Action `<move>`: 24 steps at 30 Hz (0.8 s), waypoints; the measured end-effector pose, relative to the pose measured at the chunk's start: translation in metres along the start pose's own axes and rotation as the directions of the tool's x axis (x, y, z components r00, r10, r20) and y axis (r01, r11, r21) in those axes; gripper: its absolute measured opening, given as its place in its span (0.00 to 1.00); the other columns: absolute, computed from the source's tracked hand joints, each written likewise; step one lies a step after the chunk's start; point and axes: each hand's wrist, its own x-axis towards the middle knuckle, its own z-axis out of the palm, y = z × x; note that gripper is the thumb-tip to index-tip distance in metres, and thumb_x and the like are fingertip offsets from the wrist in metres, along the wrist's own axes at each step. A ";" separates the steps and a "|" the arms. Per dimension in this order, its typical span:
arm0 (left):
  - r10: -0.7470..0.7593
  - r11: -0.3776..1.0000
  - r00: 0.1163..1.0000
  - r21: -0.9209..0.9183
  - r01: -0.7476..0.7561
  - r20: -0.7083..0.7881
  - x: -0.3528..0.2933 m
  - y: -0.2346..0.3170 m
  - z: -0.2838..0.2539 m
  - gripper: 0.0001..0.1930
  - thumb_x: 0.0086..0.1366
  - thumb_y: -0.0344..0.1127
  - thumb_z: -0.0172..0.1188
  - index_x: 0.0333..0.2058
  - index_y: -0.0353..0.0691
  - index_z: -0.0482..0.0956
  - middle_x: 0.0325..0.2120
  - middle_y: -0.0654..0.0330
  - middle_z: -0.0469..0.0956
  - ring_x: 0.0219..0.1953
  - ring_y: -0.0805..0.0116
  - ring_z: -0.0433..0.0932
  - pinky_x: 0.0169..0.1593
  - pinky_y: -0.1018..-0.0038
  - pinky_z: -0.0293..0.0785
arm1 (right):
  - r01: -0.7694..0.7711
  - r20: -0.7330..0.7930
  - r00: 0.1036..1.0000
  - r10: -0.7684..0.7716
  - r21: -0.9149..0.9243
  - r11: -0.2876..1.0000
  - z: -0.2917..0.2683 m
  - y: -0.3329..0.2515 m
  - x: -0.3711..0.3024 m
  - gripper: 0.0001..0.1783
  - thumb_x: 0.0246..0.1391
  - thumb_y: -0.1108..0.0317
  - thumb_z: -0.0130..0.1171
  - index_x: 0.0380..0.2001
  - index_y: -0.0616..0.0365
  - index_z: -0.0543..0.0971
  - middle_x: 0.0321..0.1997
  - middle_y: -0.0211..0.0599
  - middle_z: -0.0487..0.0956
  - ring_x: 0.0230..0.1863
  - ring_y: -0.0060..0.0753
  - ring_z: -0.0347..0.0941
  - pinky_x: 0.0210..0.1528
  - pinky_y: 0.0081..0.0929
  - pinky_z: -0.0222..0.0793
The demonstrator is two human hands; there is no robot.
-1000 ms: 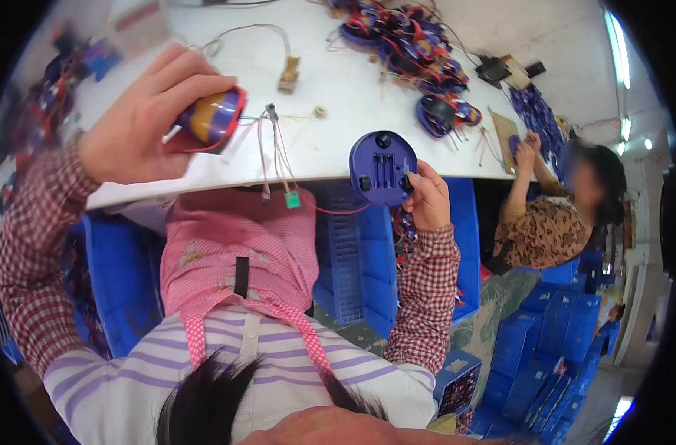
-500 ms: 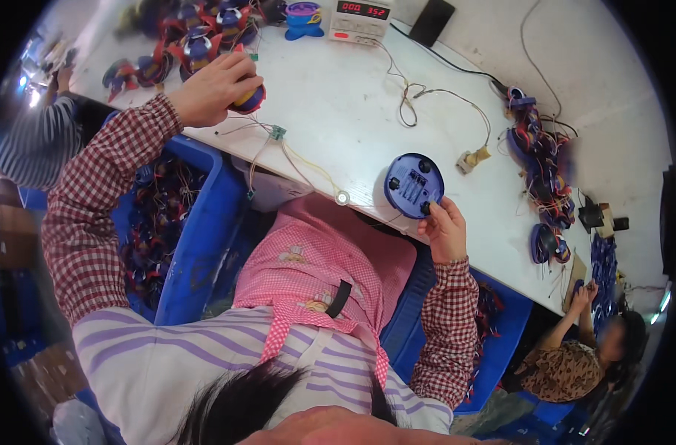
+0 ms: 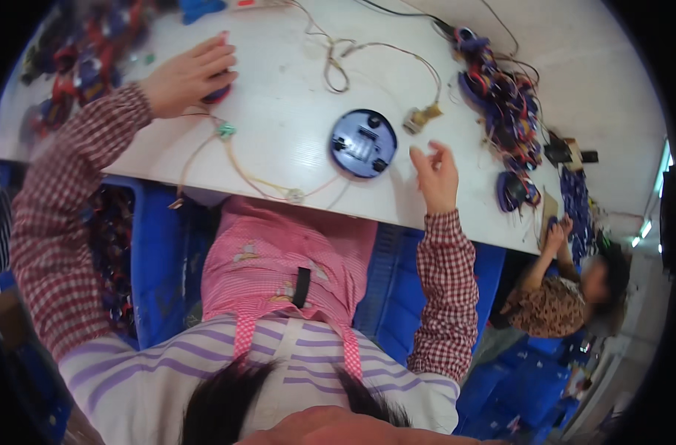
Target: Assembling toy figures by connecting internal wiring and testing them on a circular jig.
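Observation:
On the white table (image 3: pixel 279 111) my left hand (image 3: pixel 193 78) is closed over a red and blue toy part (image 3: pixel 218 96), most of it hidden under the fingers. Wires run from it to a small green circuit board (image 3: pixel 224 130), then on to a small round whitish piece (image 3: pixel 294 196) at the table's front edge. Right of these lies a round purple-blue plastic base (image 3: pixel 363 144), its battery slots facing up. Nothing is in my right hand (image 3: pixel 436 176), its fingers apart just right of the base. A yellowish connector (image 3: pixel 422 117) on a cable lies beyond that hand.
Toy parts with wires are heaped at the far left (image 3: pixel 86 67) and along the right edge (image 3: pixel 501 126). Part of a power supply (image 3: pixel 253 4) shows at the top. A blue bin (image 3: pixel 152 252) stands below the table; another person (image 3: pixel 557 297) works at right.
My right hand has let go of the round base, which lies flat on the table, and has moved away to its right. The whole view has shifted; my left hand still holds the toy part.

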 end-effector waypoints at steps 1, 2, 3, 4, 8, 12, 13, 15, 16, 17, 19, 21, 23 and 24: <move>-0.006 0.999 1.000 0.047 0.006 0.000 0.002 0.003 -0.003 0.27 0.46 0.31 0.60 0.48 0.41 0.69 0.50 0.54 0.63 0.59 0.59 0.57 0.66 0.65 0.50 | 0.273 -0.170 0.941 -0.294 -0.135 0.952 -0.004 0.009 0.013 0.33 0.45 0.58 0.67 0.49 0.67 0.67 0.39 0.43 0.70 0.34 0.25 0.67 0.32 0.16 0.66; 0.007 0.999 1.000 0.032 -0.007 -0.007 0.007 0.007 -0.007 0.27 0.46 0.31 0.60 0.48 0.41 0.69 0.50 0.54 0.63 0.59 0.59 0.57 0.66 0.65 0.50 | 0.260 -0.171 0.946 -0.276 -0.112 0.959 -0.007 0.001 0.022 0.34 0.43 0.58 0.68 0.49 0.66 0.68 0.41 0.43 0.69 0.37 0.24 0.65 0.35 0.17 0.66; -0.033 0.999 0.999 -0.037 0.031 -0.041 0.013 0.013 -0.012 0.27 0.46 0.31 0.61 0.49 0.41 0.68 0.49 0.54 0.63 0.58 0.59 0.58 0.64 0.65 0.52 | 0.248 -0.171 0.951 -0.259 -0.085 0.965 -0.010 -0.010 0.031 0.34 0.42 0.58 0.69 0.49 0.65 0.68 0.43 0.43 0.68 0.39 0.24 0.64 0.38 0.18 0.65; -0.069 0.993 0.995 -0.102 0.062 -0.070 0.020 0.018 -0.020 0.28 0.46 0.31 0.61 0.50 0.41 0.68 0.49 0.54 0.63 0.57 0.60 0.59 0.63 0.65 0.54 | 0.231 -0.181 0.953 -0.244 -0.088 0.969 -0.012 -0.012 0.042 0.34 0.42 0.58 0.69 0.49 0.65 0.68 0.43 0.43 0.68 0.39 0.24 0.64 0.38 0.18 0.65; -0.366 0.808 0.925 -0.525 0.265 -0.096 0.048 0.065 -0.021 0.26 0.50 0.32 0.61 0.50 0.41 0.69 0.45 0.56 0.66 0.48 0.61 0.65 0.53 0.67 0.63 | 0.273 -0.059 0.959 -0.278 -0.087 0.958 -0.014 -0.023 0.056 0.27 0.45 0.63 0.66 0.47 0.64 0.71 0.36 0.38 0.73 0.30 0.22 0.66 0.31 0.17 0.67; -0.531 0.422 0.832 -0.800 0.426 0.162 0.121 0.115 -0.012 0.17 0.61 0.39 0.55 0.45 0.36 0.71 0.27 0.57 0.74 0.27 0.65 0.72 0.34 0.75 0.69 | 0.052 0.033 0.998 -0.062 0.237 0.970 -0.009 -0.043 0.053 0.22 0.47 0.66 0.65 0.44 0.64 0.72 0.32 0.37 0.75 0.27 0.21 0.67 0.27 0.16 0.68; -0.517 0.341 0.807 -0.796 0.499 0.285 0.137 0.116 -0.009 0.16 0.62 0.39 0.54 0.44 0.35 0.72 0.23 0.56 0.75 0.23 0.64 0.73 0.31 0.74 0.70 | 0.082 0.056 0.993 -0.101 0.276 0.958 -0.007 -0.048 0.045 0.20 0.47 0.67 0.64 0.43 0.64 0.72 0.31 0.36 0.75 0.25 0.21 0.67 0.26 0.15 0.67; -0.539 0.354 0.808 -0.806 0.475 0.239 0.157 0.124 0.013 0.15 0.61 0.39 0.53 0.42 0.34 0.72 0.20 0.55 0.76 0.22 0.61 0.74 0.29 0.72 0.71 | 0.135 0.085 0.981 -0.176 0.360 0.923 0.000 -0.057 0.020 0.17 0.47 0.70 0.64 0.40 0.63 0.73 0.30 0.35 0.75 0.23 0.20 0.67 0.24 0.14 0.66; -0.565 0.376 0.803 -0.807 0.455 0.189 0.161 0.128 0.024 0.14 0.60 0.38 0.53 0.41 0.33 0.72 0.18 0.55 0.77 0.20 0.59 0.75 0.28 0.69 0.71 | 0.160 0.101 0.971 -0.218 0.404 0.901 0.006 -0.060 0.011 0.15 0.47 0.71 0.64 0.38 0.63 0.74 0.29 0.34 0.75 0.22 0.20 0.67 0.23 0.14 0.66; -0.559 0.374 0.807 -0.811 0.449 0.188 0.164 0.129 0.025 0.14 0.60 0.38 0.53 0.41 0.33 0.72 0.18 0.55 0.77 0.20 0.59 0.75 0.28 0.69 0.71 | 0.203 0.093 0.964 -0.249 0.349 0.915 0.013 -0.058 0.003 0.14 0.47 0.72 0.63 0.38 0.62 0.74 0.30 0.34 0.74 0.23 0.21 0.68 0.24 0.14 0.67; -0.563 0.352 0.805 -0.828 0.437 0.186 0.168 0.132 0.025 0.13 0.60 0.37 0.53 0.39 0.33 0.72 0.19 0.53 0.77 0.21 0.57 0.76 0.28 0.68 0.72 | 0.242 0.086 0.957 -0.276 0.287 0.927 0.025 -0.050 -0.007 0.14 0.47 0.73 0.63 0.38 0.62 0.74 0.32 0.35 0.74 0.25 0.21 0.69 0.25 0.15 0.67; -0.570 0.327 0.801 -0.844 0.425 0.182 0.169 0.135 0.023 0.12 0.59 0.35 0.52 0.38 0.33 0.72 0.21 0.51 0.78 0.21 0.55 0.77 0.27 0.66 0.72 | 0.562 0.024 0.827 -0.561 -0.035 0.826 0.033 -0.045 -0.014 0.13 0.48 0.75 0.62 0.38 0.63 0.74 0.34 0.36 0.73 0.28 0.25 0.70 0.27 0.16 0.70; -0.578 0.311 0.793 -0.845 0.435 0.195 0.167 0.136 0.021 0.12 0.59 0.35 0.52 0.38 0.33 0.72 0.20 0.51 0.78 0.21 0.55 0.77 0.27 0.66 0.72 | 0.595 0.035 0.803 -0.595 -0.093 0.798 0.039 -0.045 -0.018 0.13 0.47 0.76 0.62 0.38 0.63 0.74 0.35 0.36 0.72 0.29 0.26 0.70 0.28 0.16 0.69; -0.582 0.302 0.787 -0.844 0.443 0.205 0.166 0.136 0.020 0.11 0.58 0.34 0.51 0.37 0.33 0.71 0.20 0.51 0.77 0.21 0.54 0.76 0.27 0.66 0.72 | 0.627 0.042 0.777 -0.629 -0.147 0.765 0.041 -0.045 -0.020 0.14 0.46 0.76 0.62 0.38 0.62 0.74 0.35 0.36 0.72 0.30 0.27 0.71 0.29 0.17 0.69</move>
